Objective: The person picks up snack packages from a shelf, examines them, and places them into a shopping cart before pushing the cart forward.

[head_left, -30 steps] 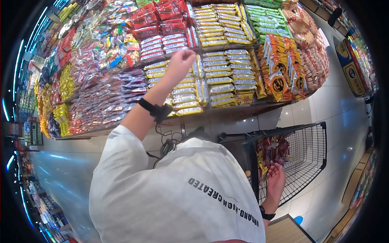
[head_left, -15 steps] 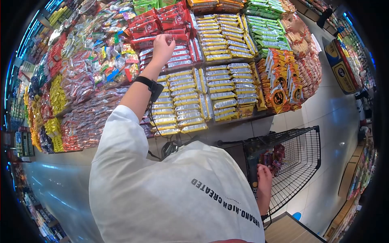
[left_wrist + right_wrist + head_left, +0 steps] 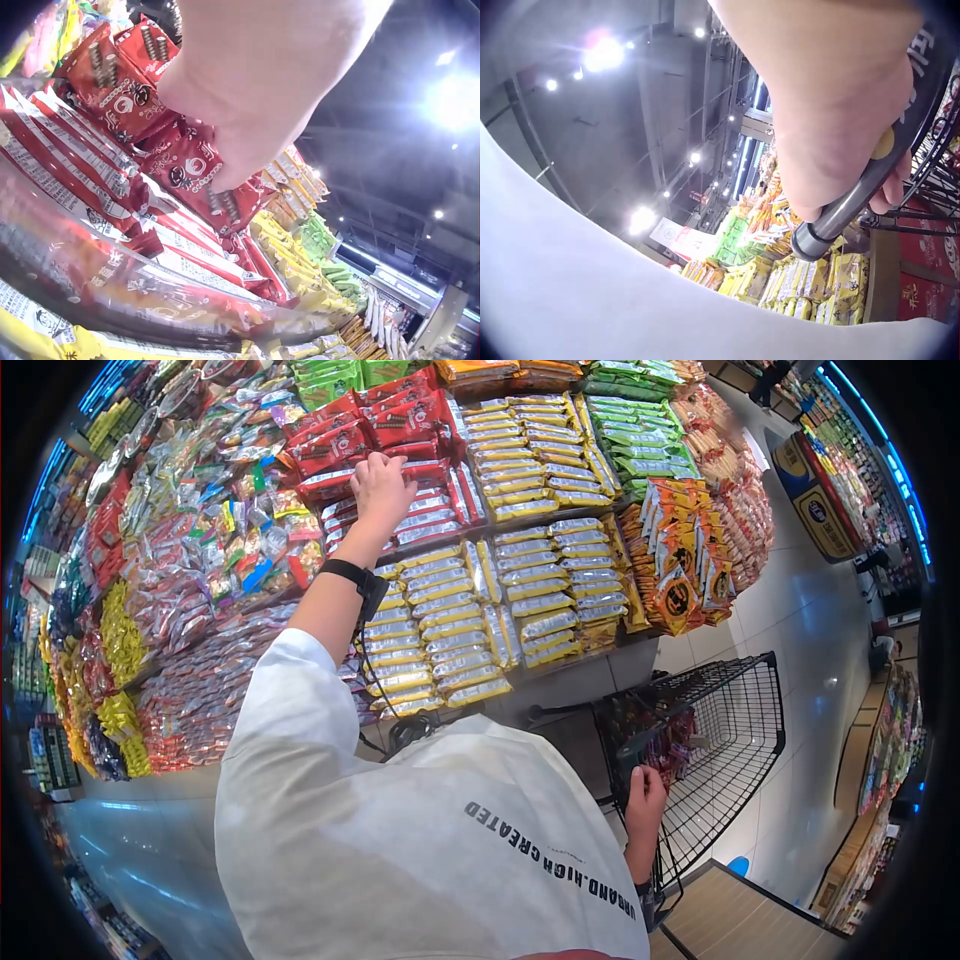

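In the head view my left hand (image 3: pixel 383 490) reaches over the display, its fingers curled at a red packet (image 3: pixel 325 482). The left wrist view shows this hand (image 3: pixel 259 97) gripping a red packet (image 3: pixel 187 169), with one digit against its printed face; the other fingertips are hidden. Rows of white-and-red packets (image 3: pixel 195 251) lie beside it. My right hand (image 3: pixel 645 800) is at the black shopping cart's handle. Seen from the right wrist, that hand (image 3: pixel 840 127) wraps round the dark handle (image 3: pixel 855 199), fingers showing on its far side.
Yellow packets (image 3: pixel 450 620) fill bins near the display's front edge, with orange packets (image 3: pixel 680 580) to the right. The wire cart (image 3: pixel 735 750) holds red packets (image 3: pixel 675 745). A wooden surface (image 3: pixel 750 915) stands at lower right.
My left hand has moved from above the yellow packets forward to the red ones, then shifted slightly left. My right hand has come from above the cart's contents back to its handle.
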Demonstrator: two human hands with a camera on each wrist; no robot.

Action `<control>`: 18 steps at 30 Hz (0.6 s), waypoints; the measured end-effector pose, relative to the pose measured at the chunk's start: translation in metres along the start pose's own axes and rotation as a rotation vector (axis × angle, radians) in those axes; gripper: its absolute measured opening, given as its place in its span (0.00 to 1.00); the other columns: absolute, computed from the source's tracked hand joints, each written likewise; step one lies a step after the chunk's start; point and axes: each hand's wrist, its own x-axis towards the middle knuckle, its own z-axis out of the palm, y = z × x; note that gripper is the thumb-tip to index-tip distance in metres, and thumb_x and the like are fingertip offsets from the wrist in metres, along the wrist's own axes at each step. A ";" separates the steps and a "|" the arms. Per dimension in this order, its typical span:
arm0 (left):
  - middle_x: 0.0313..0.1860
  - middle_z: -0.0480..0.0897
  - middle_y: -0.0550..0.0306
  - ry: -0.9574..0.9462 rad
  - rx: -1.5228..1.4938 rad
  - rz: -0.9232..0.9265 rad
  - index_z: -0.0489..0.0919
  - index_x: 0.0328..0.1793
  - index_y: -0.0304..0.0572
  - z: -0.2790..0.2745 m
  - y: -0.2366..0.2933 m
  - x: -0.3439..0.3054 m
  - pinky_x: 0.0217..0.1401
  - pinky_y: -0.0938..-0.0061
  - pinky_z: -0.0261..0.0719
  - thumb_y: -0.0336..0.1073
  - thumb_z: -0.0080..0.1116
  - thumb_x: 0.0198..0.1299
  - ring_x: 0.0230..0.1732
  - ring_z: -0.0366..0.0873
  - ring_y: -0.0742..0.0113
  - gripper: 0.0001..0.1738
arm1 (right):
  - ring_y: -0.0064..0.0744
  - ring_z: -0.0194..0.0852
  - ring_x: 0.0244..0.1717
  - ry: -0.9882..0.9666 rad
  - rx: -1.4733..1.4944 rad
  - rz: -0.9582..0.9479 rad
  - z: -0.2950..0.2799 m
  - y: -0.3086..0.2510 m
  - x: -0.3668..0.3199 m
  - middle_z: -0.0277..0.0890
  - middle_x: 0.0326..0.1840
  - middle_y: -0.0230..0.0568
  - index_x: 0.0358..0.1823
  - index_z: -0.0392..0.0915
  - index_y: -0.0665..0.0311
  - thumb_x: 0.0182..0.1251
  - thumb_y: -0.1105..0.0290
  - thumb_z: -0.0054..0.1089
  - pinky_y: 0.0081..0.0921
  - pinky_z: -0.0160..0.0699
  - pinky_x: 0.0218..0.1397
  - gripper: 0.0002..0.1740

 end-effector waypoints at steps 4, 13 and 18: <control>0.57 0.74 0.57 -0.015 0.004 0.007 0.84 0.59 0.57 -0.004 0.000 0.001 0.69 0.52 0.67 0.40 0.74 0.53 0.65 0.68 0.51 0.24 | 0.21 0.71 0.32 0.007 -0.010 0.007 0.001 -0.008 -0.001 0.78 0.31 0.33 0.48 0.81 0.71 0.76 0.61 0.60 0.22 0.71 0.37 0.17; 0.58 0.74 0.55 -0.015 -0.083 0.041 0.83 0.55 0.60 -0.007 -0.005 0.011 0.69 0.53 0.69 0.36 0.73 0.52 0.65 0.69 0.48 0.22 | 0.18 0.70 0.31 -0.070 0.048 0.016 -0.010 -0.009 0.001 0.78 0.32 0.30 0.50 0.81 0.71 0.73 0.63 0.63 0.21 0.71 0.36 0.16; 0.56 0.76 0.53 0.052 -0.279 0.147 0.82 0.54 0.51 -0.013 0.001 0.010 0.68 0.57 0.70 0.31 0.71 0.52 0.62 0.71 0.48 0.21 | 0.18 0.72 0.35 -0.159 0.157 0.053 -0.017 0.002 -0.001 0.79 0.34 0.31 0.52 0.80 0.71 0.72 0.66 0.64 0.20 0.72 0.39 0.16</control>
